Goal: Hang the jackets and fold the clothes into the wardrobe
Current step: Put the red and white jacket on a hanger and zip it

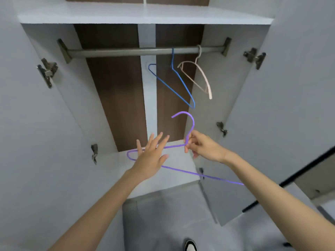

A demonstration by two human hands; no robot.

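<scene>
Risk here: the purple hanger [174, 146] could swivel or slip, since the right hand [203, 147] only pinches its neck under the hook. The left hand [150, 160] is spread flat and holds nothing, in front of the hanger's left shoulder. The hanger sits well below the rail [117, 52].

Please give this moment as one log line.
right hand: pinches purple hanger neck | left hand: open | rod: blue hanger, pink hanger

A home bedroom: open wardrobe [54, 105] (rail [126, 51] with hangers [183, 84]).
</scene>
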